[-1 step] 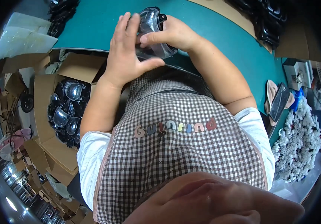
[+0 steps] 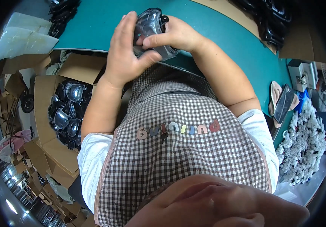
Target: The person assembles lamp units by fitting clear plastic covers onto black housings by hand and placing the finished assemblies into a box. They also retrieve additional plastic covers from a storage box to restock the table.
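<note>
**Both hands closed on one clear-lensed housing above the counter edge; no shift from the preceding frame**

Counter [image 2: 223,49]: teal surface, lying under and beyond the fingers. Stacks of black parts [image 2: 269,22] sit on it well beyond and to the right of the fingers, and a second dark heap [image 2: 62,11] lies beyond and to the left.

Cardboard box [image 2: 43,109]: open, well below and to the left of the fingers, off the counter. It holds a pile of dark housings with clear lenses [image 2: 66,109], the same kind as the held piece.

Left hand [image 2: 123,56]: fingers [image 2: 127,26] held together and laid over the left face of the piece, thumb pressed in beneath it.

Right hand [image 2: 174,36]: curled round the right side, thumb laid across the front towards the left thumb.

Held housing [image 2: 151,24]: clear plastic shell with a black rim, pinched between both sets of fingers just above the near counter edge. Whether it touches the counter cannot be told.

Change: none detectable. Grip, hand positions and the housing's tilt match the preceding frame, so the piece is judged held steady in a two-handed grasp, not yet set down or released.
</note>
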A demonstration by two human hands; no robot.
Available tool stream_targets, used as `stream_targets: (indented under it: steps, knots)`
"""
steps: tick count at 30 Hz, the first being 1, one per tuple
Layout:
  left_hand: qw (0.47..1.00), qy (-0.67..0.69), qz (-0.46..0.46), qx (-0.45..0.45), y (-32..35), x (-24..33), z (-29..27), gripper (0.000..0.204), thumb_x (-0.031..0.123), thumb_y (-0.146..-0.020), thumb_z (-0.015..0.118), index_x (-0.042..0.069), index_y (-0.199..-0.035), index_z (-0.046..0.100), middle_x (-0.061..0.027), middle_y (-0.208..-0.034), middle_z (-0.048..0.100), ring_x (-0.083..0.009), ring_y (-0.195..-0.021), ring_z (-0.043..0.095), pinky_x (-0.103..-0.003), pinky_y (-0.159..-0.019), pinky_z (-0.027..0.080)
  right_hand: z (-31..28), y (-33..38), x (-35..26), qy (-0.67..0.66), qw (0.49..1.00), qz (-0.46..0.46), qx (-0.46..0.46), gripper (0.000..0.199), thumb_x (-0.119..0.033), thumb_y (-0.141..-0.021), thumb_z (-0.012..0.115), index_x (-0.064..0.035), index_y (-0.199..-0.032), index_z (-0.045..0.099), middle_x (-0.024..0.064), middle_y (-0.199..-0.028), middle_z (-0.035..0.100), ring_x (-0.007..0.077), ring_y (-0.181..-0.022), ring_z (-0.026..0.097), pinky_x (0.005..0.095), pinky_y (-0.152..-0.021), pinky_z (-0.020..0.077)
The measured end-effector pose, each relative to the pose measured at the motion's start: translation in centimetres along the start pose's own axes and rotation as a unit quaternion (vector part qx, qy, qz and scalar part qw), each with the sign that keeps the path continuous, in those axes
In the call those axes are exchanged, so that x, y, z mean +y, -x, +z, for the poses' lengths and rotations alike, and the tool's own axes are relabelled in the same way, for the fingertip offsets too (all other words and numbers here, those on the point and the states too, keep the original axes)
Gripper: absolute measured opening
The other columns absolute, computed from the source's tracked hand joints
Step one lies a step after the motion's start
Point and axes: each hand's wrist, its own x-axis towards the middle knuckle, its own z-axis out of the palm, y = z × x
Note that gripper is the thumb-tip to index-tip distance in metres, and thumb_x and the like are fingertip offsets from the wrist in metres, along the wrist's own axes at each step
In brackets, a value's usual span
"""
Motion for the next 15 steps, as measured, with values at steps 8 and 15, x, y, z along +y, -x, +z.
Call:
stream_targets:
  steps: [8,15]
  knots:
    - [0.990,0.097,-0.013,0.106,-2.4,-0.2,-0.5,0.053,0.059,-0.087,0.063,0.006,-0.083,0.064,-0.0141,-0.079,0.061,-0.0360,-0.073,0.060,-0.042,-0.064,0.049,1.1,1.9,-2.6,-0.101,0.994,-0.001,-0.045,0.058,-0.019,-0.073,0.085,-0.0020,-0.120,0.057,0.0058,-0.108,0.064,0.0167,-0.099,0.061,0.0327,-0.089,0.0501]
    - [0.989,0.040,-0.098,0.100,-0.7,0.5,-1.8,0.057,0.060,-0.080,0.070,0.004,-0.078,0.060,-0.0119,-0.068,0.057,-0.0290,-0.063,0.059,-0.036,-0.057,0.047,0.8,1.2,-1.0,0.088,0.994,-0.008,-0.065,0.066,-0.029,-0.074,0.081,-0.0014,-0.128,0.054,0.0116,-0.116,0.064,0.0229,-0.106,0.061,0.0339,-0.092,0.0494]
